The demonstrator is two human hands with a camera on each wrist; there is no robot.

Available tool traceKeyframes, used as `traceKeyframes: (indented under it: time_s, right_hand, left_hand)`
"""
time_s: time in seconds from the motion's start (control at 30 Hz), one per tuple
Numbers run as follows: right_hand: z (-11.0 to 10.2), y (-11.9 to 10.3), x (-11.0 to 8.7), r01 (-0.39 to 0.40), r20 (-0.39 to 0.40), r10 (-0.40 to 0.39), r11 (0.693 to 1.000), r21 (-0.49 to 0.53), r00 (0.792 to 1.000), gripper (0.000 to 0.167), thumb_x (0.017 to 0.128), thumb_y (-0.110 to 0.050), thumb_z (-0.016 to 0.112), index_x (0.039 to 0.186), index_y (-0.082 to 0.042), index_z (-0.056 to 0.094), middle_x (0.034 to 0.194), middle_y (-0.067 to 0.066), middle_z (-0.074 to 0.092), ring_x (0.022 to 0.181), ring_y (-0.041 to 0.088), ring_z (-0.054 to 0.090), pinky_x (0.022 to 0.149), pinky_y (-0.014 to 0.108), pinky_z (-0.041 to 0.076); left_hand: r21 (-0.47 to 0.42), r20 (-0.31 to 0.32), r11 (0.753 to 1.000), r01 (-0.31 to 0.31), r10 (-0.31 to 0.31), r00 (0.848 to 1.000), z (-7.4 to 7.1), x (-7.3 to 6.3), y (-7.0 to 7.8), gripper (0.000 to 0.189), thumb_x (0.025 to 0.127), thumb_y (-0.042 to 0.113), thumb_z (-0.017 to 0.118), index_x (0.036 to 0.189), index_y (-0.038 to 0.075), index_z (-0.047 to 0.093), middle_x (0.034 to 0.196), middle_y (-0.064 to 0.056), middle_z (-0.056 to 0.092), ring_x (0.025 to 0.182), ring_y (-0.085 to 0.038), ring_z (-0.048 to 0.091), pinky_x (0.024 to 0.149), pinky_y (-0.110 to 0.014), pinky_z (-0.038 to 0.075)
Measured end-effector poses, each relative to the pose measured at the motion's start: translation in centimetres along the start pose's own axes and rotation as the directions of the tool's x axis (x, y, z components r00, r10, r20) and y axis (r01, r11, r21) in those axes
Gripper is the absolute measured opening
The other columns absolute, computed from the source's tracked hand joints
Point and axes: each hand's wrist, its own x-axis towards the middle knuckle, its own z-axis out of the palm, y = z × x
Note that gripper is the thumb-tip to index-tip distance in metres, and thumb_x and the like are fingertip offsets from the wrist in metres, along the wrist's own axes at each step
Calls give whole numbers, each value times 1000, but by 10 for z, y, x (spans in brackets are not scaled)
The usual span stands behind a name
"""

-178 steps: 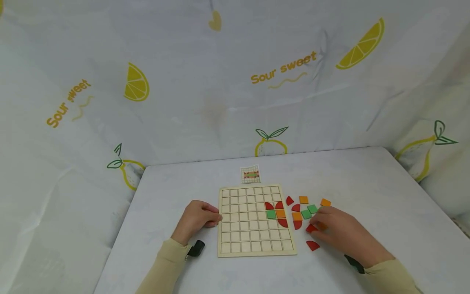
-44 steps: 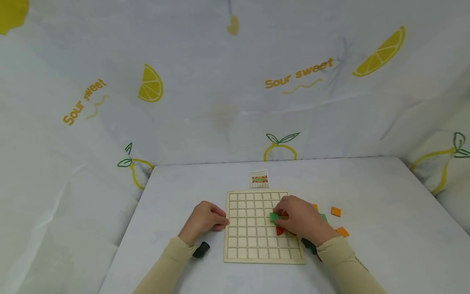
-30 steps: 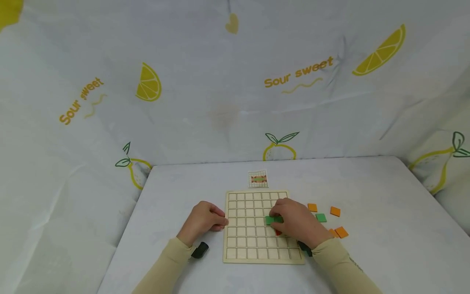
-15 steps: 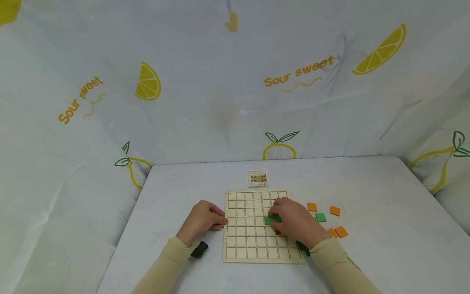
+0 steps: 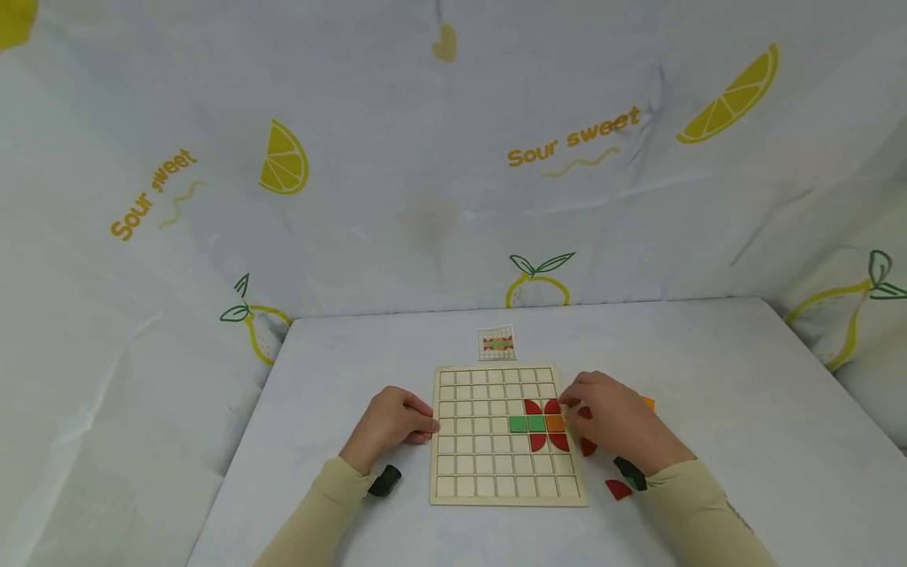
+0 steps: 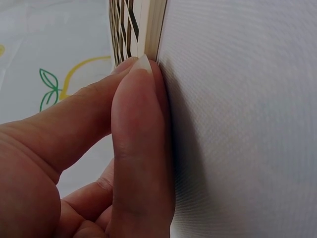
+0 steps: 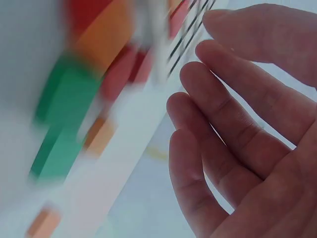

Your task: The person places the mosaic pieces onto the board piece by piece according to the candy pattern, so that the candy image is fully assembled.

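Observation:
My left hand [image 5: 390, 424] pinches the left edge of a pale wooden grid board [image 5: 468, 465]; in the left wrist view the thumb [image 6: 138, 119] lies right at the board's side. On the right of the grid sit two green square tiles [image 5: 518, 424] in a row with an orange square tile [image 5: 555, 424]. Red quarter-circle tiles [image 5: 538, 442] lie above and below that row. My right hand [image 5: 616, 417] is over the board's right edge and the loose tiles there, partly hiding them. The right wrist view shows its fingers [image 7: 218, 99] loosely bent with nothing between them.
A small pattern card [image 5: 497, 343] lies beyond the board. Loose pieces are right of the board, among them a red quarter circle [image 5: 618, 490], an orange square [image 5: 648, 404] and green squares [image 7: 69, 94]. A lemon-print cloth [image 5: 397, 197] hangs behind the table.
The right hand has let go of the leftmost green tile and moved right. Since the oldest frame, that green tile and a lower red quarter circle have joined the grid. The left hand stays put.

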Motion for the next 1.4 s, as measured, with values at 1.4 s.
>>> traceKeyframes:
  time_s: [1.4]
  right_hand:
    - [-21, 50, -17, -137, 89, 136, 990, 12, 987, 21, 90, -21, 89, 107, -12, 82, 109, 5, 73, 106, 30, 66, 95, 55, 64]
  left_hand:
    - [8, 4, 1000, -7, 7, 1000, 0, 0, 0, 23, 84, 10, 92, 100, 3, 77, 87, -8, 80, 69, -12, 76, 67, -26, 65]
